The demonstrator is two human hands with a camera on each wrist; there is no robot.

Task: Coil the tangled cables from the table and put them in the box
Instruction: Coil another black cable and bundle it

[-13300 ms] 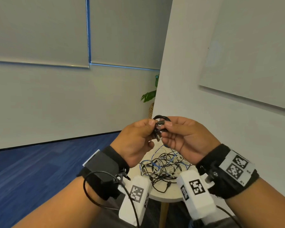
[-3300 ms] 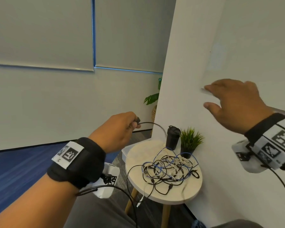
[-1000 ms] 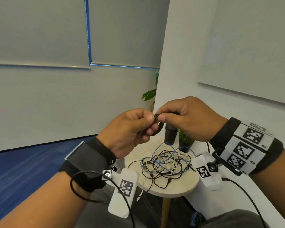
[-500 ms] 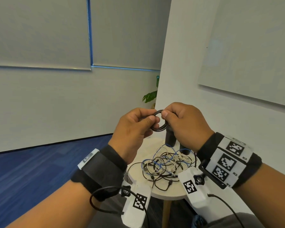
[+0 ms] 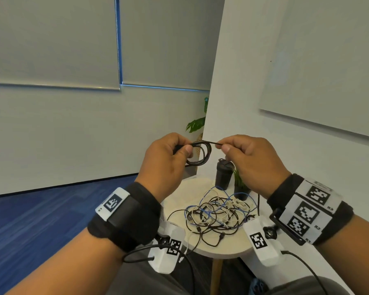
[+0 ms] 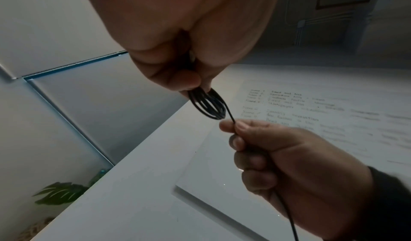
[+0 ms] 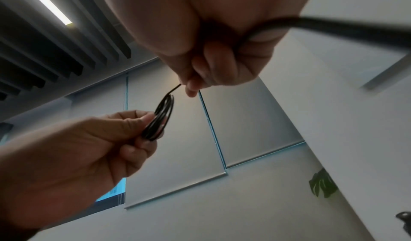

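Note:
My left hand (image 5: 175,150) pinches a small coil of black cable (image 5: 200,153) between thumb and fingers, held up in front of me above the table. My right hand (image 5: 228,146) pinches the loose strand of the same cable just right of the coil; the strand runs on through its curled fingers. The coil (image 6: 209,106) shows as several loops below my left hand (image 6: 191,79) in the left wrist view, and the coil (image 7: 159,118) shows edge-on in the right wrist view. A tangle of black, blue and white cables (image 5: 217,213) lies on the round white table (image 5: 222,248). A corner of the box (image 5: 190,178) peeks out behind my left hand.
A black tumbler (image 5: 223,173) and a small potted plant (image 5: 241,186) stand at the table's back. A white wall with a whiteboard (image 5: 328,71) runs along the right. Blue carpet (image 5: 30,220) covers the floor at left.
Over the last second my hands drew slightly apart, and my right hand now pulls a strand out to the right of the coil. The coil shows more loops than before.

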